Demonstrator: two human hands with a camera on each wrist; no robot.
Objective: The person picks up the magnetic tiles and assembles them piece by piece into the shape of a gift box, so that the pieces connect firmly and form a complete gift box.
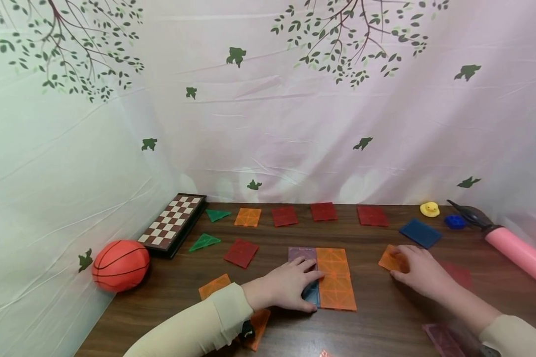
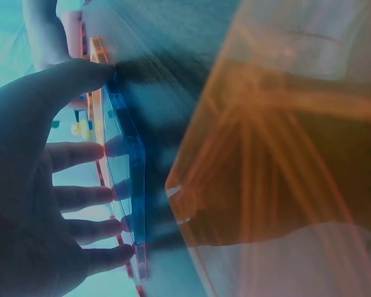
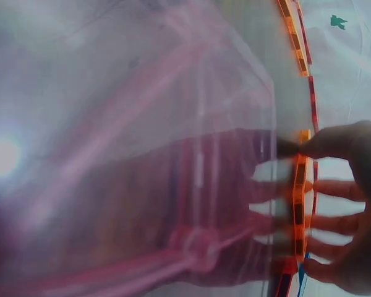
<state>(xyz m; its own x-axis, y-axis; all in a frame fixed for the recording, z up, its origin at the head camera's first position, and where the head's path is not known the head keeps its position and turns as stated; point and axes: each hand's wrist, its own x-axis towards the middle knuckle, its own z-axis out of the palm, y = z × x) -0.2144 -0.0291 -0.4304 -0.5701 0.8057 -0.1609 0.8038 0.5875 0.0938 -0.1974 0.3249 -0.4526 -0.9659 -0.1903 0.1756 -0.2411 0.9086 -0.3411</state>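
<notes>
Several translucent magnetic tiles lie flat and joined at the table's middle: a purple tile (image 1: 296, 253), a blue tile (image 1: 313, 295) and orange tiles (image 1: 337, 277). My left hand (image 1: 286, 283) rests on the purple and blue ones, fingers spread, thumb at the near edge. That hand (image 2: 43, 167) touches the blue tile (image 2: 138, 185) in the left wrist view too. To the right of the block, my right hand (image 1: 422, 271) holds a separate orange square tile (image 1: 386, 259) between thumb and fingers. Its thumb and fingertips lie along that tile (image 3: 299, 198) in the right wrist view.
Red tiles (image 1: 323, 211), green triangles (image 1: 204, 241) and a dark blue tile (image 1: 420, 233) lie farther back. A basketball (image 1: 120, 266) and a checkered board (image 1: 171, 222) stand left. At right are a yellow duck (image 1: 430, 209) and a pink pump (image 1: 520, 255). A purple tile (image 1: 442, 339) lies near the right forearm.
</notes>
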